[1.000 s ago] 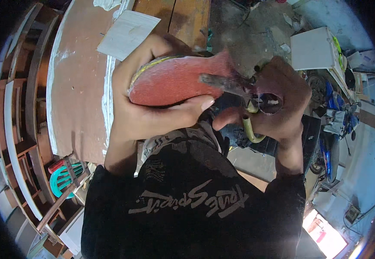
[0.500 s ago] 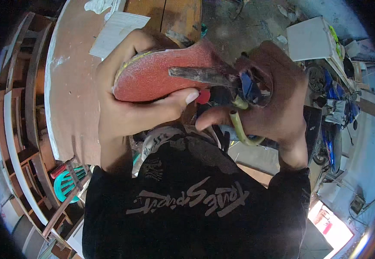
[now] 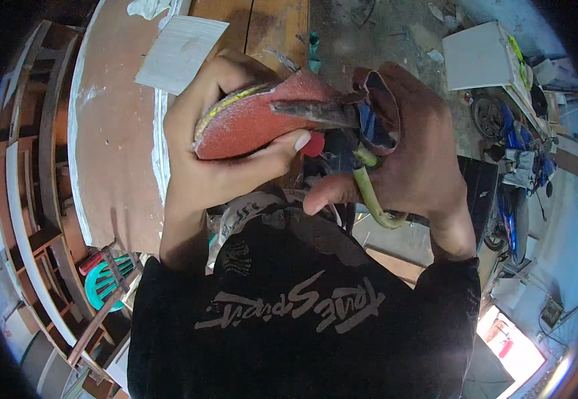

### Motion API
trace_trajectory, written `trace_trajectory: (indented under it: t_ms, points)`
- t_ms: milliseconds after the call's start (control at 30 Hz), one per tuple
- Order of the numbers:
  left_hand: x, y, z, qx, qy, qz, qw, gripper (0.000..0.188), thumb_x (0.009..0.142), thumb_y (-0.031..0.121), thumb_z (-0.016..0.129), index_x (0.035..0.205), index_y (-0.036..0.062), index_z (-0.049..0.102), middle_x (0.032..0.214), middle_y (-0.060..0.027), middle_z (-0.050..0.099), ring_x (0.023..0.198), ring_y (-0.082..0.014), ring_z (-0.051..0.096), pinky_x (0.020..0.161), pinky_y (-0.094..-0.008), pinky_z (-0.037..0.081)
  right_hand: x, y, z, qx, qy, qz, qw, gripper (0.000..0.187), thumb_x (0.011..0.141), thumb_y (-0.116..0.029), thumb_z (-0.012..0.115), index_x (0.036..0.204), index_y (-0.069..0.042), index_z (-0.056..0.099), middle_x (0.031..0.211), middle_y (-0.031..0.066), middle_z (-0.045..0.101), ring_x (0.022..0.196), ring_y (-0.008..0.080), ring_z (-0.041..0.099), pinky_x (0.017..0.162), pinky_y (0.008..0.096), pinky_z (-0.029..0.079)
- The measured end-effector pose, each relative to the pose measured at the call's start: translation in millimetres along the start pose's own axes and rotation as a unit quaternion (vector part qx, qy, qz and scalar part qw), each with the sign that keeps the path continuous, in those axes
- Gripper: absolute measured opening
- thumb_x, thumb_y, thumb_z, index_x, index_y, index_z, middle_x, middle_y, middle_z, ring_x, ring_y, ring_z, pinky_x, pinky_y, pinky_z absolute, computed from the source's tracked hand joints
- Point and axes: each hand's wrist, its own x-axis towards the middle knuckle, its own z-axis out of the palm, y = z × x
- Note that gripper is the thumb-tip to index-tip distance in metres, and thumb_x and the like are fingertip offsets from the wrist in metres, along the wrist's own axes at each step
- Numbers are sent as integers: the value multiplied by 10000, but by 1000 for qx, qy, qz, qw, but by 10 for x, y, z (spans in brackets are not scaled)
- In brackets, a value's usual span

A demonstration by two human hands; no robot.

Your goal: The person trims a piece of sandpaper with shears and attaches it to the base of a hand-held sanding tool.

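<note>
Left grip (image 3: 212,173) pinches red sandpaper (image 3: 242,132) between thumb and fingers; right grip (image 3: 423,149) holds bladed tool (image 3: 312,112).

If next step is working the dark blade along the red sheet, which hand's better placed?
Right hand, probably: it has the yellowish handle in its grip, and the dark blade lies over the red sheet. The left hand is busy gripping that sheet.

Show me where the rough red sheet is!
In the head view, the rough red sheet is above and just left of centre, held in the left hand, near the right hand.
</note>
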Motion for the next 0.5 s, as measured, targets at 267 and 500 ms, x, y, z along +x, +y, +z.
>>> trace_trajectory:
  t_ms: [267,500]
  points:
    - [-38,-159,25,-50,-4,-9,999,390,638,82,871,911,29,598,864,-49,658,800,-108,631,733,-244,469,-69,264,-35,-28,12,-86,996,798,397,-492,994,831,21,564,718,28,469,641,89,427,525,251,371]
    - [-10,-106,-26,-101,-49,-54,992,417,623,82,866,958,10,629,863,-49,665,821,-115,647,748,-249,485,63,76,-61,15,-18,-87,996,786,397,-480,997,819,4,544,721,20,459,603,118,426,512,247,334]
